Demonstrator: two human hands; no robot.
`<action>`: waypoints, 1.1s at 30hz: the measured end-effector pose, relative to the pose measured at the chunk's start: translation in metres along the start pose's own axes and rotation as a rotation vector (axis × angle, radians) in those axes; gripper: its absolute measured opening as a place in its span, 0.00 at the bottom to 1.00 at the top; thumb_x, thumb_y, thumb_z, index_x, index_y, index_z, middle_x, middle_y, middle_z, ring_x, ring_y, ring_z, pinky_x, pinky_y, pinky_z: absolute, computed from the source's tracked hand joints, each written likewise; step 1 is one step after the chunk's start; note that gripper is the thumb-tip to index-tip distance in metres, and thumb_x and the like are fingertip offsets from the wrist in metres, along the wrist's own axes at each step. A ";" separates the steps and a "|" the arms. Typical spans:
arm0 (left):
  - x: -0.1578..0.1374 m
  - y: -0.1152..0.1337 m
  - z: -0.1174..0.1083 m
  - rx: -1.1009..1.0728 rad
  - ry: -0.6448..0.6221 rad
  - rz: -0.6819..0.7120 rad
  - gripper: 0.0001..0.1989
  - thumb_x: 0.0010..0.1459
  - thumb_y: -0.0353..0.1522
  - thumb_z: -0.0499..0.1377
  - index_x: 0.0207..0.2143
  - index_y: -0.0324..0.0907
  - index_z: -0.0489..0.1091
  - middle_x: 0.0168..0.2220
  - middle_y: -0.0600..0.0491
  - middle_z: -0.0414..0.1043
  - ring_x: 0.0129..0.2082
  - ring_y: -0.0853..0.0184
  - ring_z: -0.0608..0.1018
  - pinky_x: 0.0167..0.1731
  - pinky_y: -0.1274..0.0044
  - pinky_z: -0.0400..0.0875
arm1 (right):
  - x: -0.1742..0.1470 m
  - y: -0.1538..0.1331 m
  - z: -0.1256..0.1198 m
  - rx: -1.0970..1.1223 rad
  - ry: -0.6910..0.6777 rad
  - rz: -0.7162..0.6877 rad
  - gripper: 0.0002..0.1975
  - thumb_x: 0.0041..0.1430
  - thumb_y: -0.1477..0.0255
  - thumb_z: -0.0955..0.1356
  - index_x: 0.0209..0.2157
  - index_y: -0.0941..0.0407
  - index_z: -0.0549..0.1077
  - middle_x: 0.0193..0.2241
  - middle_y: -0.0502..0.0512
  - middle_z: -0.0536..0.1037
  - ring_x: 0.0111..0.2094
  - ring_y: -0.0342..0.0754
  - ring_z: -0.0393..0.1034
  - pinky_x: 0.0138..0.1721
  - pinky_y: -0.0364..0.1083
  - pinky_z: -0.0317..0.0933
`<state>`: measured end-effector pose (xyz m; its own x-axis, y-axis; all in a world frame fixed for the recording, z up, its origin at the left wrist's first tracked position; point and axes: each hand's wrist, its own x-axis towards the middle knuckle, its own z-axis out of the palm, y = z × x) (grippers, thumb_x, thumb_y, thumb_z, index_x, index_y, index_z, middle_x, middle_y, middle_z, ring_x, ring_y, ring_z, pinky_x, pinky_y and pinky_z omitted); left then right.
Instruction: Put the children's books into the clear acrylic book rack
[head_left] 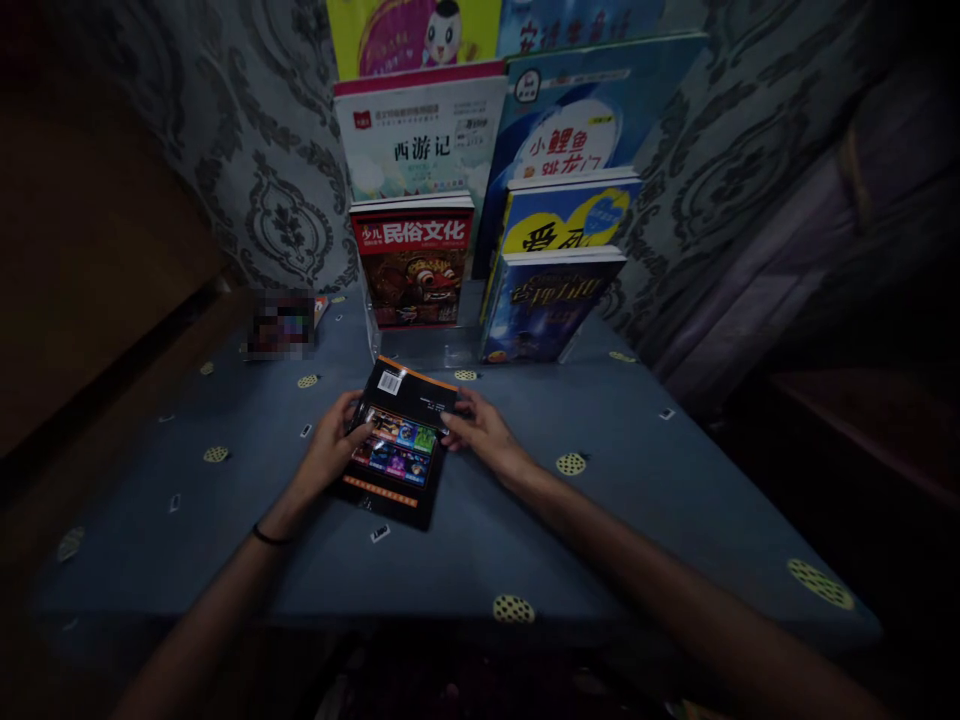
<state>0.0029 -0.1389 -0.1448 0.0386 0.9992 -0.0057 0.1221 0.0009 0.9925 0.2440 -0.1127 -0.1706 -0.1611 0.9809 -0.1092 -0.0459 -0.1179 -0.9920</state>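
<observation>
Between my two hands is a black book [397, 505] with orange bands, its back cover facing up. A white barcode and rows of small colourful pictures show on that cover. My left hand [341, 435] grips the left edge, thumb on top. On the right edge, my right hand [478, 428] is closed on the book with its thumb over the cover. Behind it, a clear display stand [427, 350] bears several upright books, among them a red one [416, 265] at the lower left and a dark blue one [547, 310] at the lower right.
A blue tablecloth [262, 550] with yellow pineapple prints covers the table. At the back left lies another item [281, 325], blurred out. Taller books, including a white one [420, 130] and a teal one [517, 130], rise on the stand. Patterned curtain or wallpaper [277, 210] hangs behind.
</observation>
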 end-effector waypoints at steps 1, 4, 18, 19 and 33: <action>-0.001 -0.001 0.000 0.019 0.012 0.015 0.30 0.50 0.40 0.67 0.53 0.41 0.62 0.44 0.48 0.76 0.40 0.61 0.79 0.38 0.73 0.74 | 0.004 0.000 0.004 0.047 0.019 0.023 0.31 0.54 0.66 0.72 0.58 0.53 0.63 0.44 0.57 0.75 0.22 0.39 0.73 0.21 0.41 0.70; -0.005 -0.001 0.002 0.119 0.060 0.065 0.28 0.53 0.41 0.64 0.54 0.41 0.63 0.42 0.49 0.76 0.37 0.62 0.78 0.35 0.75 0.73 | 0.009 -0.005 0.009 0.123 -0.004 0.062 0.21 0.51 0.68 0.73 0.47 0.56 0.69 0.26 0.46 0.73 0.19 0.39 0.70 0.17 0.37 0.65; -0.014 0.036 0.007 0.177 0.160 0.260 0.25 0.58 0.40 0.62 0.54 0.43 0.62 0.42 0.50 0.75 0.38 0.63 0.77 0.38 0.74 0.73 | -0.010 -0.042 0.013 0.031 -0.147 -0.215 0.21 0.54 0.60 0.71 0.46 0.51 0.63 0.25 0.43 0.74 0.17 0.41 0.71 0.16 0.39 0.63; -0.013 0.043 0.006 0.165 0.175 0.309 0.23 0.58 0.40 0.62 0.53 0.43 0.62 0.43 0.50 0.75 0.40 0.63 0.77 0.41 0.74 0.72 | -0.011 -0.050 0.013 0.018 -0.141 -0.273 0.19 0.56 0.61 0.70 0.46 0.51 0.64 0.27 0.45 0.75 0.20 0.42 0.74 0.19 0.41 0.67; -0.043 -0.018 -0.008 0.425 0.063 0.292 0.14 0.58 0.29 0.55 0.41 0.47 0.78 0.55 0.46 0.69 0.56 0.56 0.72 0.57 0.64 0.65 | -0.048 -0.006 -0.023 -0.743 -0.334 -0.654 0.28 0.57 0.86 0.58 0.52 0.49 0.74 0.57 0.53 0.74 0.58 0.49 0.70 0.57 0.59 0.66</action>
<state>-0.0087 -0.1818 -0.1614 0.0729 0.9559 0.2846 0.5080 -0.2812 0.8142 0.2747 -0.1554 -0.1604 -0.5930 0.7129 0.3743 0.3773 0.6567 -0.6530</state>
